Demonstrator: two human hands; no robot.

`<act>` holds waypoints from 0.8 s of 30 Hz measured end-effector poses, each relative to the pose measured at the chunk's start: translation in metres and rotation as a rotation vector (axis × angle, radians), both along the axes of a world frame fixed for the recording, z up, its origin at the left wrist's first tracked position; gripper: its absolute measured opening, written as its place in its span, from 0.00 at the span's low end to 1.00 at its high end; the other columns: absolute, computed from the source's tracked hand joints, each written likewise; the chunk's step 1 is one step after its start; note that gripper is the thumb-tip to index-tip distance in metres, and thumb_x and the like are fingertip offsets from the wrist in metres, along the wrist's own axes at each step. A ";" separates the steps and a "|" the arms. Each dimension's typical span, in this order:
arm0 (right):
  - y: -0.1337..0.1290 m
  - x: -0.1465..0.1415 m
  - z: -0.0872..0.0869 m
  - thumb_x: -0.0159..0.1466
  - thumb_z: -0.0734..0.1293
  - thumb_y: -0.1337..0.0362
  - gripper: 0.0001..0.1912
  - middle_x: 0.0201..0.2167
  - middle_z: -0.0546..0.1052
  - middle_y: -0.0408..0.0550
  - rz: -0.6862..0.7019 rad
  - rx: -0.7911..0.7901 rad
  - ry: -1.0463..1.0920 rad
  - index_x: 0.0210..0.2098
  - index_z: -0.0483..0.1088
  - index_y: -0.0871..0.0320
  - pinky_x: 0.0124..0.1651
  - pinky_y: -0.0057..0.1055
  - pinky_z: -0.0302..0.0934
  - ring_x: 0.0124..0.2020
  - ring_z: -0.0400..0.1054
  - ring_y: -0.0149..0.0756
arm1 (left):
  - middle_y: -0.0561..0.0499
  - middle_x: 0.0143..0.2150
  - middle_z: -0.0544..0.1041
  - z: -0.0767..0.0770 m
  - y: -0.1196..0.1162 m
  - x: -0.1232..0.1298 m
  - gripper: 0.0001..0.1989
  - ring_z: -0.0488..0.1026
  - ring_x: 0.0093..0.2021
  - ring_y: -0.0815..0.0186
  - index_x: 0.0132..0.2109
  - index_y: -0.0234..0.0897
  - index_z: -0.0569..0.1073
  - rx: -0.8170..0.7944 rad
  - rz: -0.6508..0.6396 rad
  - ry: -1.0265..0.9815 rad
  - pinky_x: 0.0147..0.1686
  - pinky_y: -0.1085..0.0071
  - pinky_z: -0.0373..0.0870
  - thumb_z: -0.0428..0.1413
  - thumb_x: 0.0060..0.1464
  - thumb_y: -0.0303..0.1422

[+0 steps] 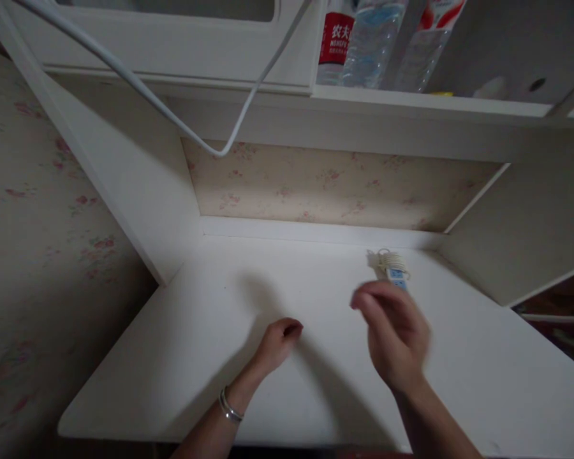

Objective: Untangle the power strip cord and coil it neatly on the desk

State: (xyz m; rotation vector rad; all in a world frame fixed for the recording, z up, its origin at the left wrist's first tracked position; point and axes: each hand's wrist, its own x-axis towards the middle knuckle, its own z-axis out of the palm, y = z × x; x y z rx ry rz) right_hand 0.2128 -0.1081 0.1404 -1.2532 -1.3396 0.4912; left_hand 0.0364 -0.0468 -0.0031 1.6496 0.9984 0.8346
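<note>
My left hand (278, 346), a silver bracelet (229, 406) round its wrist, is low over the white desk (182, 382). Its fingers curl inward against the thumb, and anything inside them is hidden. Higher and to the right is my right hand (397, 338), slightly blurred, its thumb and index fingertips together in a pinch. I cannot make out anything between them. Just behind the right hand, a power strip (396, 275) with a coiled white cord (390, 260) lies on the desk, partly covered by the fingers.
Plastic bottles (370, 44) stand on the shelf (430, 105) at the upper right. A white cable or bent arm (220, 152) hangs down in front of the cabinet. Side panels (138, 172) enclose the desk at left and right, with flowered wallpaper (296, 185) behind.
</note>
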 end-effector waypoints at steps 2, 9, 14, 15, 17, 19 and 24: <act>0.025 0.013 -0.014 0.65 0.62 0.53 0.15 0.38 0.72 0.48 -0.035 -0.067 -0.093 0.46 0.68 0.54 0.40 0.37 0.66 0.36 0.68 0.38 | 0.49 0.37 0.80 -0.001 0.000 0.000 0.12 0.75 0.38 0.62 0.38 0.36 0.78 -0.010 -0.008 -0.040 0.40 0.69 0.69 0.53 0.55 0.37; 0.082 0.133 -0.082 0.59 0.65 0.57 0.29 0.59 0.58 0.60 -0.465 -0.552 -0.832 0.59 0.59 0.57 0.55 0.48 0.56 0.57 0.57 0.54 | 0.49 0.36 0.80 -0.001 -0.003 -0.001 0.12 0.74 0.38 0.63 0.37 0.36 0.77 0.002 0.006 -0.033 0.40 0.69 0.69 0.53 0.54 0.38; 0.088 0.190 -0.089 0.59 0.64 0.52 0.35 0.64 0.49 0.59 -0.740 -0.760 -0.820 0.63 0.51 0.51 0.53 0.55 0.55 0.60 0.51 0.60 | 0.48 0.36 0.80 -0.005 -0.001 -0.002 0.13 0.74 0.37 0.63 0.38 0.36 0.77 0.012 0.009 -0.020 0.40 0.69 0.69 0.52 0.55 0.39; 0.090 0.197 -0.089 0.59 0.63 0.51 0.36 0.64 0.48 0.59 -0.753 -0.789 -0.797 0.64 0.50 0.51 0.52 0.56 0.55 0.60 0.51 0.61 | 0.48 0.36 0.80 -0.005 -0.001 -0.002 0.14 0.74 0.37 0.63 0.37 0.36 0.78 0.011 0.012 -0.018 0.40 0.68 0.69 0.52 0.55 0.39; 0.095 0.206 -0.091 0.58 0.64 0.50 0.39 0.64 0.48 0.62 -0.761 -0.838 -0.759 0.65 0.46 0.51 0.50 0.57 0.56 0.59 0.54 0.62 | 0.48 0.36 0.80 -0.005 0.000 -0.003 0.14 0.74 0.37 0.62 0.37 0.36 0.78 0.008 0.017 -0.019 0.40 0.68 0.69 0.52 0.55 0.39; 0.100 0.212 -0.095 0.58 0.64 0.49 0.42 0.64 0.48 0.64 -0.754 -0.863 -0.741 0.66 0.44 0.52 0.49 0.56 0.57 0.57 0.56 0.62 | 0.48 0.36 0.80 -0.005 0.000 -0.003 0.13 0.74 0.38 0.62 0.38 0.36 0.78 -0.001 0.027 -0.030 0.40 0.69 0.69 0.53 0.54 0.39; 0.113 0.222 -0.105 0.57 0.64 0.49 0.44 0.63 0.49 0.65 -0.720 -0.879 -0.733 0.67 0.42 0.54 0.49 0.49 0.57 0.55 0.59 0.61 | 0.48 0.37 0.80 0.001 -0.001 -0.004 0.13 0.74 0.38 0.63 0.39 0.36 0.78 -0.053 0.043 -0.040 0.39 0.70 0.69 0.53 0.54 0.39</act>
